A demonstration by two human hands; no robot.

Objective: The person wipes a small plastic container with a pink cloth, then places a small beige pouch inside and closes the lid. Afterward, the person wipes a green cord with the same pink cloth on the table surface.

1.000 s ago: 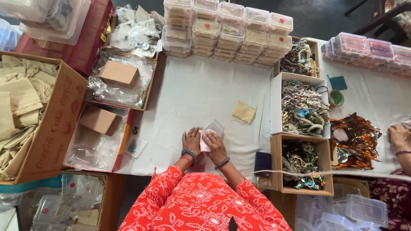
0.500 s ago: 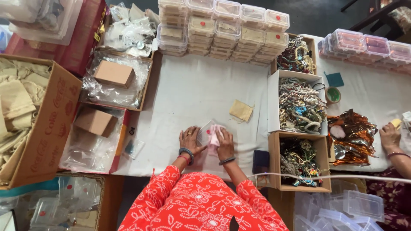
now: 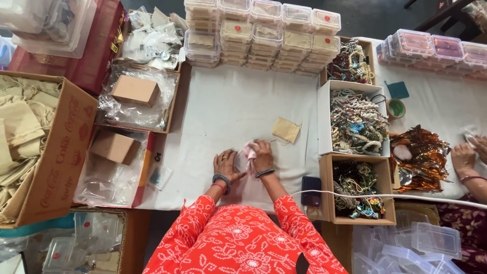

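Right of my hands stand 3 open boxes of beads (image 3: 357, 123). Left lie 2 small brown boxes (image 3: 135, 90). Just beyond my grip lies 1 tan pouch (image 3: 286, 130).
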